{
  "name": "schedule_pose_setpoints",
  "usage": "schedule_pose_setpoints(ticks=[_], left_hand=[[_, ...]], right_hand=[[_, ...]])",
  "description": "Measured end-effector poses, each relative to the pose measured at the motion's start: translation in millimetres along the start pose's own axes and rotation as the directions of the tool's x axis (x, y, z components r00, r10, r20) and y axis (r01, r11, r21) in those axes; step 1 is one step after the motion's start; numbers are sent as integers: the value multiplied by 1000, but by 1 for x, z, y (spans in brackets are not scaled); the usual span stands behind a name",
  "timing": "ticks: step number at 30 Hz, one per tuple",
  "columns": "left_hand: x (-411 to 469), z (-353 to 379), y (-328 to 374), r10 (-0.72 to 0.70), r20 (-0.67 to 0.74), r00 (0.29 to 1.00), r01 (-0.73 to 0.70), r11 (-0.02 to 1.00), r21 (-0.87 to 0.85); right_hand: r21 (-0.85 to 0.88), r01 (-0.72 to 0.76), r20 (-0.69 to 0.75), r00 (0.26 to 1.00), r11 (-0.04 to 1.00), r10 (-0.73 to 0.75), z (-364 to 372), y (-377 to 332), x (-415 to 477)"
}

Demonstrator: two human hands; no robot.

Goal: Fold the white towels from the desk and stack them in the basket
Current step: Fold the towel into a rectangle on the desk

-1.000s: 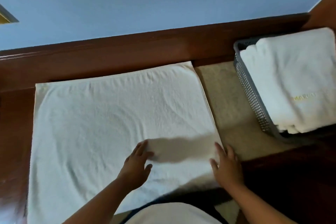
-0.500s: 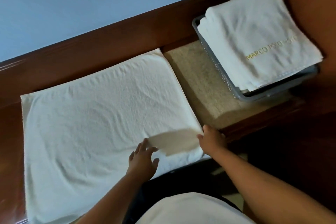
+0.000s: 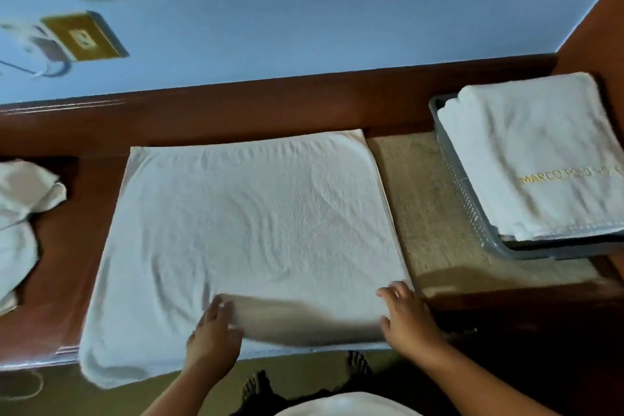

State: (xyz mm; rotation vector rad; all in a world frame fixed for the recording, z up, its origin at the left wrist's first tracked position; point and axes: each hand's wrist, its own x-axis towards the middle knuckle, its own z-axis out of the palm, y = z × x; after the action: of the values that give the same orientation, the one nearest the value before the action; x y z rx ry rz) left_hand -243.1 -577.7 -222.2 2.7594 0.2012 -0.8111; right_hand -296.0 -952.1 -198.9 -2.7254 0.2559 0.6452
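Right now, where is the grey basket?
Head view: the grey basket sits at the far right of the desk, across a tan strip from the spread towel, with folded towels stacked inside.

free: tan strip [image 3: 429, 213] | blocks: basket [image 3: 462, 199] (heaped) right, crumpled towel [image 3: 20, 206] left

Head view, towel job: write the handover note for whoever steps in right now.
Left hand: fingers pinch the near edge of the flat towel, near its middle.
Right hand: grips the towel's near right corner. The edge between the hands is lifted off the desk.
Grey basket, at the right end of the desk, holds folded towels stacked above its rim.
Crumpled towel pile: left end of the desk, unfolded.
Done: the stack in the basket.
Left: fold the flat towel, stack it, then do the crumpled pile.
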Motion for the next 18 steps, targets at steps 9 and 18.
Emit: schedule_pose_setpoints(ticks=[9, 18], left_hand=[[-13, -34, -180, -335, -35, 942, 314, 910, -270], [5, -54, -266, -476, -139, 868, 236, 644, -728]], right_hand=[[-33, 314, 167, 938, 949, -305, 36, -157, 31], [-27, 450, 327, 848, 893, -417, 84, -349, 46]])
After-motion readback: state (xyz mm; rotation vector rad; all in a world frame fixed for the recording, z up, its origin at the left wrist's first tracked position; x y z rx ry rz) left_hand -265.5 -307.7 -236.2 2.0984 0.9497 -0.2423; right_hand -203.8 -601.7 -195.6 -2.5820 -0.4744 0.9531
